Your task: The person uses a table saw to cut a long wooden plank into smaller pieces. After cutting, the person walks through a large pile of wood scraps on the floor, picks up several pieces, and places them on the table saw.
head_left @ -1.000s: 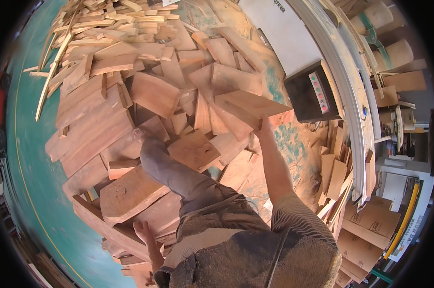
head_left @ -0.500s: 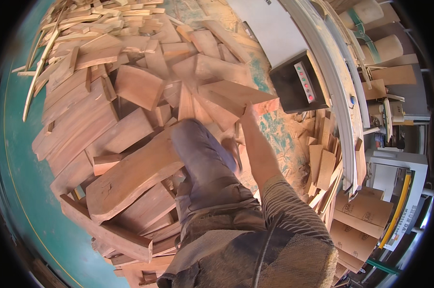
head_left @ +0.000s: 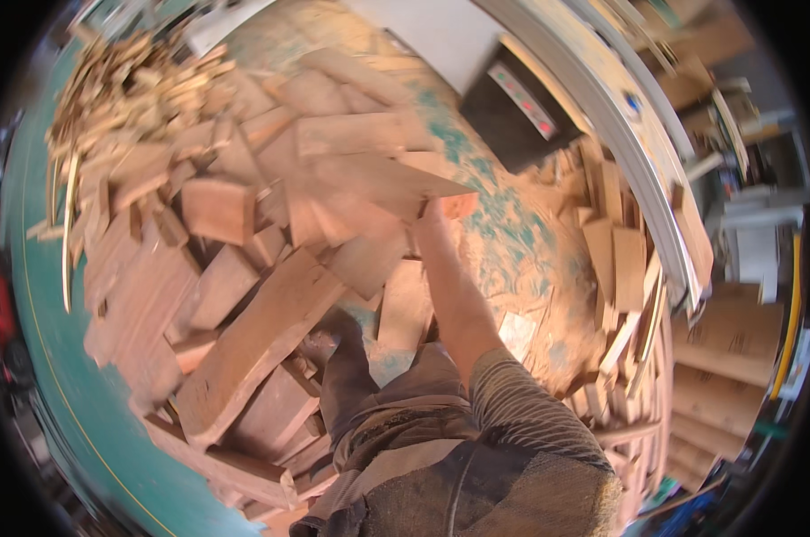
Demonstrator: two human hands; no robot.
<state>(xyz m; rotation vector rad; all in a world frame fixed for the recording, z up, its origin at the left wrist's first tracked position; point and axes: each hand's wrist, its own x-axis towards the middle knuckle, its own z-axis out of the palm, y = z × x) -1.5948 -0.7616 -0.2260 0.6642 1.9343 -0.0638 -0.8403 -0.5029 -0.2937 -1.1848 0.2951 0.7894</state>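
My right hand [head_left: 431, 213] grips a thick reddish-brown wooden board [head_left: 382, 182] near its squared end. The fingers are closed, and most of them are hidden behind the wood. The board reaches leftward over a heap of similar planks, and I cannot tell whether its far end rests on them. A long, broad plank [head_left: 260, 345] slants across the heap to the left of my legs. A short block [head_left: 218, 211] lies beyond it, and another piece of wood [head_left: 403, 306] sits on the floor in front of my feet. My left hand does not show.
Thin offcuts [head_left: 145, 85] are piled at the far left. Ahead to the right stands a dark control box [head_left: 519, 107] with coloured buttons, beside a long machine rail [head_left: 638, 134]. Upright boards [head_left: 615, 246] lean under it. Sawdust covers the green floor [head_left: 503, 233].
The view has shifted, so the machine and heap sit differently. My right hand still holds the board, now further left in the picture. My bent, forward leg has come back nearer my body.
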